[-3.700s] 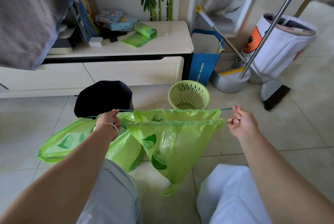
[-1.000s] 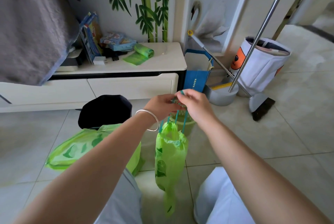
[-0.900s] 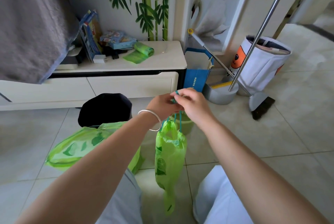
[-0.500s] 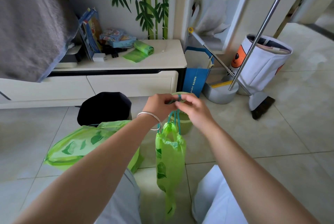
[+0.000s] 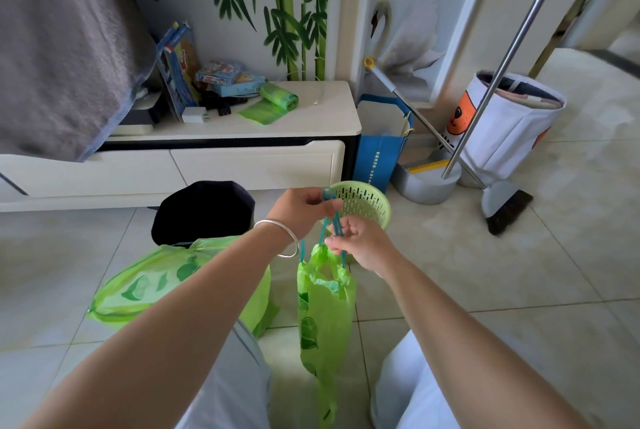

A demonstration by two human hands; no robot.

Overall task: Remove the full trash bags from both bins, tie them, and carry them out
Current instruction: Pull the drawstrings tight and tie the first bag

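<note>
A small green trash bag [image 5: 323,317] hangs cinched from its teal drawstring [image 5: 329,217] in front of me. My left hand [image 5: 301,210] pinches the top loop of the drawstring. Just below it, my right hand [image 5: 360,245] grips the strands above the bag's gathered mouth. A larger, full green bag [image 5: 149,285] lies on the floor tiles to the left. Behind it stands a dark bin [image 5: 202,208], and behind my hands a small green perforated bin [image 5: 369,203].
A low white cabinet [image 5: 242,155] along the wall carries a roll of green bags [image 5: 277,99], books and chargers. To the right are a blue paper bag [image 5: 379,158], a broom and dustpan [image 5: 427,172], a metal pole and a white fabric basket [image 5: 509,127]. My knees fill the bottom.
The bag, stretched wide between both hands 3.7 s ago, now hangs cinched. In the last half second my right hand dropped lower on the strands while my left kept the loop.
</note>
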